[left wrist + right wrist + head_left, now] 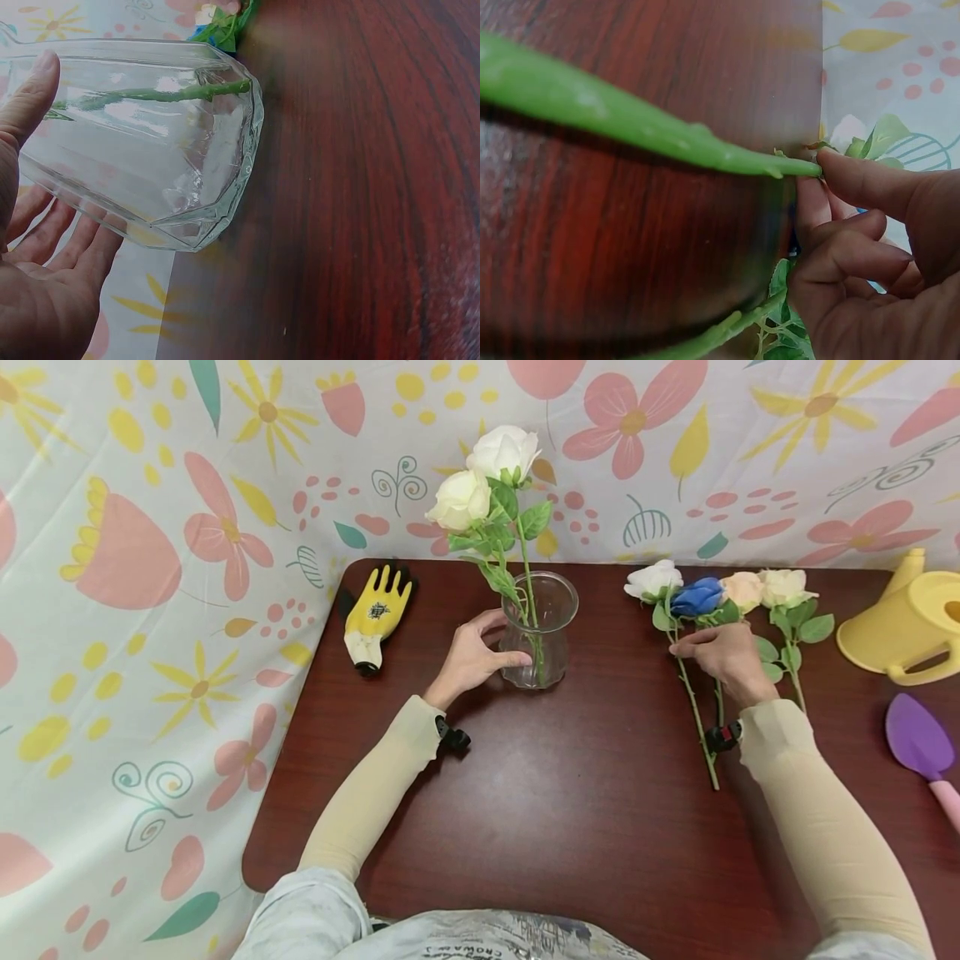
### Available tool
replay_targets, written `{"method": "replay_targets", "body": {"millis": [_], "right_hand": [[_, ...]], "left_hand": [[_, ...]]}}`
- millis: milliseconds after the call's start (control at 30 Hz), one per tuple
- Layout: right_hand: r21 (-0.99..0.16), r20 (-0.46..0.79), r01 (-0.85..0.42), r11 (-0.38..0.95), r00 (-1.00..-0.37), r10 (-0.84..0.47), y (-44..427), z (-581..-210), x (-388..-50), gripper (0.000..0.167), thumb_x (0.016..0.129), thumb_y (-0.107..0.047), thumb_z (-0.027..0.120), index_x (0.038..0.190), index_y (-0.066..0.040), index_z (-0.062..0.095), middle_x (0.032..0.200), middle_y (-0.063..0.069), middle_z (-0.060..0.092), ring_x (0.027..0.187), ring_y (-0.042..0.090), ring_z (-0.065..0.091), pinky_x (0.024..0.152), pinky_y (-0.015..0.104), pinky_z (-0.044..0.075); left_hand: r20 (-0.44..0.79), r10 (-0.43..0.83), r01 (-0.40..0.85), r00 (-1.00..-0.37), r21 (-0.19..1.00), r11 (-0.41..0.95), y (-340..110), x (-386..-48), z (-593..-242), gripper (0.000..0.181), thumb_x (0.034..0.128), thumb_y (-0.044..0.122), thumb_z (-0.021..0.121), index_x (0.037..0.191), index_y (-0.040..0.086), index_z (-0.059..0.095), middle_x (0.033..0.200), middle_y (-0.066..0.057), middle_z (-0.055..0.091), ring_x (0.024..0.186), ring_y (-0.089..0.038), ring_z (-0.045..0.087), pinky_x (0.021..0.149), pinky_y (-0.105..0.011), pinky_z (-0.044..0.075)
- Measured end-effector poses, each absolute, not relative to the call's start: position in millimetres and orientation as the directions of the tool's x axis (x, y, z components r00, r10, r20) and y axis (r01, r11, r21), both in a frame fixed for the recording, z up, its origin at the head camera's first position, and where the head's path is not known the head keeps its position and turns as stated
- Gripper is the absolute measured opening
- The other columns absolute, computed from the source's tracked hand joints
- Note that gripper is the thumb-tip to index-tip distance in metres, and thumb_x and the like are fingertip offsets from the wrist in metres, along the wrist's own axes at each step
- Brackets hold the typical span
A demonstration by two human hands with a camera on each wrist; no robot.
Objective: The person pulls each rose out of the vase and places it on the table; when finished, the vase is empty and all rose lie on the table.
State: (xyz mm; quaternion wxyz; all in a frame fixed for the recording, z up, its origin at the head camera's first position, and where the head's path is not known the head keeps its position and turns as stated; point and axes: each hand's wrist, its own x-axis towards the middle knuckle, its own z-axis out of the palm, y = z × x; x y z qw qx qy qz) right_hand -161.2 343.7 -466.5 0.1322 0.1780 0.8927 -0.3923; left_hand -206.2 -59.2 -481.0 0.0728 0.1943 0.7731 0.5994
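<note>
A clear glass vase [553, 667] stands upright with two white roses [480, 477] in it, their green stems leaning left. My left hand [472, 656] holds the vase from the left, thumb [31, 97] across the near side and fingers behind the glass. On the right, my right hand [726, 658] pinches the stem [705, 146] of a white rose [652, 582] between thumb and fingertips. Beside that bloom lie a blue rose [697, 598], a peach rose [742, 591] and a cream rose [786, 587]. The right hand partly covers their stems.
A yellow and black work glove [377, 614] lies at the back left of the brown table [540, 827]. At the right are a yellow watering can [892, 627] and a purple trowel [918, 735] with a pink handle. A flower-patterned cloth [225, 468] hangs behind and to the left.
</note>
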Motion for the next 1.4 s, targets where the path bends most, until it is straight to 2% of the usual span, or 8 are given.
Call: {"method": "replay_targets", "body": {"millis": [367, 700, 833, 933, 1067, 1200, 1300, 1400], "right_hand": [[-0.637, -0.364, 0.43, 0.64, -0.899, 0.242, 343.5, -469.7, -160.7, 0.044, 0.103, -0.035, 0.077, 0.13, 0.0, 0.078, 0.157, 0.031, 0.056, 0.144, 0.047, 0.051, 0.113, 0.063, 0.051], [-0.637, -0.351, 0.417, 0.648, -0.906, 0.238, 342.7, -470.0, -159.6, 0.049, 0.101, -0.036, 0.077, 0.131, 0.002, 0.077, 0.153, 0.03, 0.059, 0.138, 0.044, 0.054, 0.109, 0.059, 0.052], [-0.655, -0.321, 0.401, 0.641, -0.915, 0.244, 342.1, -469.7, -159.2, 0.04, 0.101, -0.035, 0.079, 0.123, -0.002, 0.082, 0.148, 0.029, 0.064, 0.135, 0.039, 0.058, 0.107, 0.052, 0.053], [-0.662, -0.303, 0.397, 0.635, -0.917, 0.258, 340.9, -468.3, -158.6, 0.038, 0.101, -0.037, 0.079, 0.121, -0.005, 0.084, 0.144, 0.027, 0.069, 0.132, 0.034, 0.059, 0.099, 0.041, 0.053], [-0.673, -0.283, 0.406, 0.619, -0.914, 0.291, 337.6, -464.0, -157.9, 0.043, 0.1, -0.042, 0.078, 0.125, -0.007, 0.083, 0.14, 0.02, 0.07, 0.133, 0.031, 0.057, 0.09, 0.03, 0.049], [-0.688, -0.265, 0.409, 0.599, -0.911, 0.317, 333.0, -455.7, -157.0, 0.043, 0.099, -0.047, 0.078, 0.124, -0.013, 0.084, 0.137, 0.008, 0.069, 0.133, 0.026, 0.056, 0.091, 0.03, 0.049], [-0.706, -0.253, 0.407, 0.58, -0.91, 0.33, 328.5, -446.7, -156.2, 0.038, 0.098, -0.05, 0.08, 0.121, -0.019, 0.085, 0.124, -0.008, 0.068, 0.126, 0.018, 0.055, 0.092, 0.03, 0.047], [-0.725, -0.239, 0.401, 0.56, -0.909, 0.341, 323.6, -437.3, -154.9, 0.032, 0.095, -0.052, 0.082, 0.114, -0.027, 0.086, 0.103, -0.026, 0.065, 0.116, 0.008, 0.053, 0.09, 0.028, 0.046]], "left_hand": [[0.115, 0.39, 0.21, -0.913, 0.955, 0.208, -59.4, -206.9, -481.0, 0.075, 0.0816, 0.01, 0.098, 0.149, 0.004, 0.064, 0.145, -0.017, 0.07, 0.139, -0.034, 0.068, 0.119, -0.037, 0.058], [0.116, 0.391, 0.211, -0.913, 0.955, 0.21, -59.7, -206.9, -481.9, 0.076, 0.0814, 0.011, 0.098, 0.149, 0.005, 0.064, 0.145, -0.017, 0.07, 0.139, -0.034, 0.068, 0.119, -0.039, 0.059], [0.115, 0.391, 0.211, -0.913, 0.954, 0.212, -59.9, -206.4, -481.0, 0.076, 0.0817, 0.011, 0.098, 0.149, 0.006, 0.064, 0.145, -0.017, 0.07, 0.139, -0.034, 0.068, 0.119, -0.039, 0.059], [0.112, 0.393, 0.208, -0.913, 0.955, 0.21, -60.1, -206.2, -480.3, 0.076, 0.0818, 0.011, 0.098, 0.15, 0.006, 0.064, 0.146, -0.017, 0.069, 0.139, -0.034, 0.068, 0.119, -0.038, 0.059], [0.115, 0.394, 0.209, -0.912, 0.956, 0.204, -60.3, -206.4, -481.0, 0.076, 0.0816, 0.011, 0.098, 0.15, 0.005, 0.064, 0.146, -0.017, 0.069, 0.139, -0.034, 0.068, 0.119, -0.036, 0.059], [0.122, 0.394, 0.214, -0.911, 0.957, 0.198, -59.9, -206.9, -482.4, 0.076, 0.0814, 0.01, 0.098, 0.149, 0.005, 0.064, 0.145, -0.017, 0.07, 0.139, -0.033, 0.068, 0.118, -0.035, 0.059], [0.129, 0.395, 0.219, -0.91, 0.957, 0.191, -59.5, -207.4, -482.8, 0.075, 0.0812, 0.009, 0.098, 0.148, 0.004, 0.065, 0.145, -0.017, 0.07, 0.14, -0.033, 0.067, 0.119, -0.035, 0.059], [0.132, 0.395, 0.221, -0.909, 0.957, 0.189, -59.4, -207.7, -482.6, 0.075, 0.0808, 0.009, 0.098, 0.148, 0.004, 0.065, 0.145, -0.017, 0.07, 0.139, -0.033, 0.067, 0.118, -0.035, 0.059]]}}
